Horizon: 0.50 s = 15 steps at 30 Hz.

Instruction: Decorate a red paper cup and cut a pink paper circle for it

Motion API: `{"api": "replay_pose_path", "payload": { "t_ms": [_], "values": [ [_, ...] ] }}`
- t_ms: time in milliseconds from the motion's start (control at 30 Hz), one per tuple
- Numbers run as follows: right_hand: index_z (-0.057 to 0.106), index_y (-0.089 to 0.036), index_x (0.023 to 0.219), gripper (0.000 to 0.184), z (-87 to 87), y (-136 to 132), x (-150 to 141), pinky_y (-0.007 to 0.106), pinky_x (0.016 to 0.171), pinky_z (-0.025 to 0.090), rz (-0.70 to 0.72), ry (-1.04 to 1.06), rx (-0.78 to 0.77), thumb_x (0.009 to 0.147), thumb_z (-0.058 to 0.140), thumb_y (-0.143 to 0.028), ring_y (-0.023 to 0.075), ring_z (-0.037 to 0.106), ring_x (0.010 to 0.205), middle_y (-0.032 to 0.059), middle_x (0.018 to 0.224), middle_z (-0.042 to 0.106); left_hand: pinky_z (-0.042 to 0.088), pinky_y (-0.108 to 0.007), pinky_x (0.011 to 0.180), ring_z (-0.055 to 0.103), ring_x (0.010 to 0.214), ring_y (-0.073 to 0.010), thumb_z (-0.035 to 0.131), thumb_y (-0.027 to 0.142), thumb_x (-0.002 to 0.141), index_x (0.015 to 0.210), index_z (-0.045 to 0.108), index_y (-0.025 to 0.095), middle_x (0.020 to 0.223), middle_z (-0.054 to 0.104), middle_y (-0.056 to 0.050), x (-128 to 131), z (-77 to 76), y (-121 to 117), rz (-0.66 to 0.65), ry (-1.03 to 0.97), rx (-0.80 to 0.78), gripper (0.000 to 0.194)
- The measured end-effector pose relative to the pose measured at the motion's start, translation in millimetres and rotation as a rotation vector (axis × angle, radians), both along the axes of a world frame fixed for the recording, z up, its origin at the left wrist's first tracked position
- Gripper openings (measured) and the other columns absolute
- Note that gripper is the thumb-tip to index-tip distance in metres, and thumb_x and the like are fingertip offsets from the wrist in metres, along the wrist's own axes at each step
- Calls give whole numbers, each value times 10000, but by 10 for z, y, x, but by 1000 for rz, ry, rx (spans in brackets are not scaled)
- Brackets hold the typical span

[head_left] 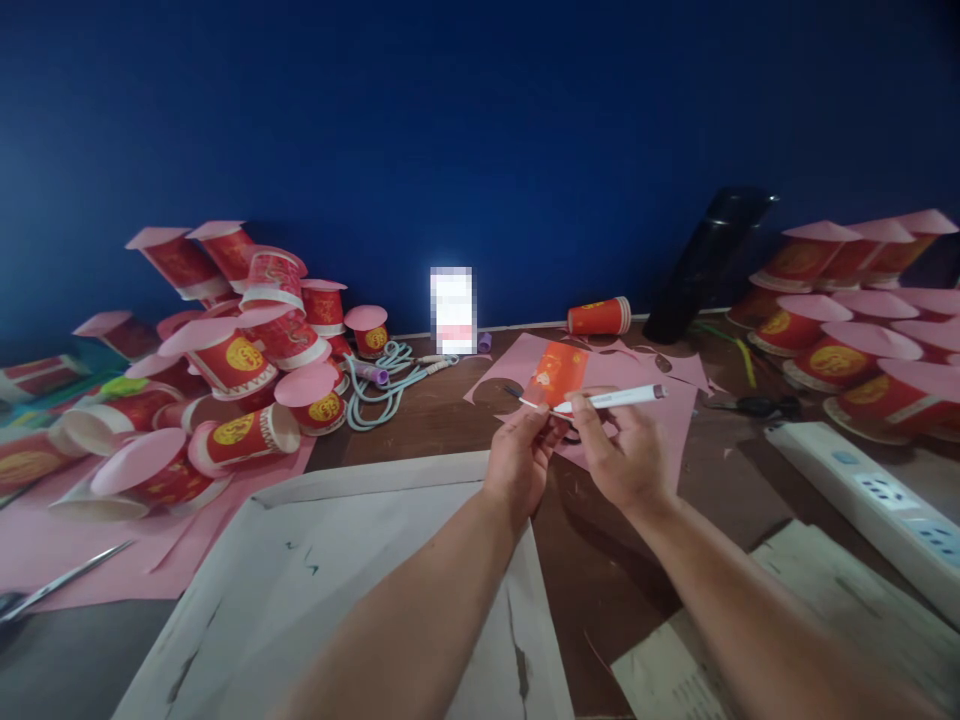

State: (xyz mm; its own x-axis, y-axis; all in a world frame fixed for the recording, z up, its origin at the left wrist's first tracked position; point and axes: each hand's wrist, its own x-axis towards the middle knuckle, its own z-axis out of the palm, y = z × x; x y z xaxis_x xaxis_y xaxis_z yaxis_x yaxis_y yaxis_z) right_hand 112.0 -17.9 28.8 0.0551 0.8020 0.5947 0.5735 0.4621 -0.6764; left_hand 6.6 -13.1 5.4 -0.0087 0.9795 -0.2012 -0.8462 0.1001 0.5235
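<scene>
My right hand (626, 445) grips a white marker (619, 398) between thumb and fingers, its tip pointing left. Beside it, my left hand (525, 460) is closed, thumb and fingertips pinching the lower edge of a red-orange paper piece (559, 370) with a gold pattern. The marker's tip end is close to that lower edge; whether it touches, I cannot tell. A thin dark pointed thing (513, 391) sticks out left of the piece. Behind both hands, cut pink paper (664, 425) with round holes lies on the brown table.
Red paper cups with pink discs are heaped at left (240, 365) and stacked at right (832, 355). A white box lid (360, 590) lies under my left forearm. Also around are scissors (71, 575), a pale blue cord (375, 400), a black bottle (694, 265) and a power strip (862, 500).
</scene>
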Motion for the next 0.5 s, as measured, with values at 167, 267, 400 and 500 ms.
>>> {"api": "replay_pose_path", "payload": {
  "t_ms": [167,267,400,500],
  "values": [
    [665,-178,884,226,-4,0,-8,295,693,525,-18,-6,7,887,535,-363,180,672,716,63,823,721,498,-231,732,592,626,-73,729,141,688,727,683,104,690,655,-14,0,3,-6,-8,-12,1,71],
    [666,-176,886,241,-3,-3,-15,304,701,520,-52,-32,12,889,526,-372,188,669,732,69,819,720,498,-232,735,595,630,-77,732,146,683,729,682,103,691,652,-14,1,7,-8,-6,-2,-2,80],
    [665,-175,890,250,-1,-6,-19,309,705,518,-64,-41,23,891,521,-379,191,667,739,74,828,720,499,-234,732,595,630,-78,730,144,682,730,681,100,695,651,-15,-2,17,-6,-10,0,-5,82],
    [667,-178,884,258,7,-9,-20,315,708,518,-77,-50,35,892,514,-385,194,664,736,74,825,720,498,-234,724,596,629,-81,729,147,683,719,678,97,686,645,-17,-5,27,-8,-10,9,-12,80]
  ]
}}
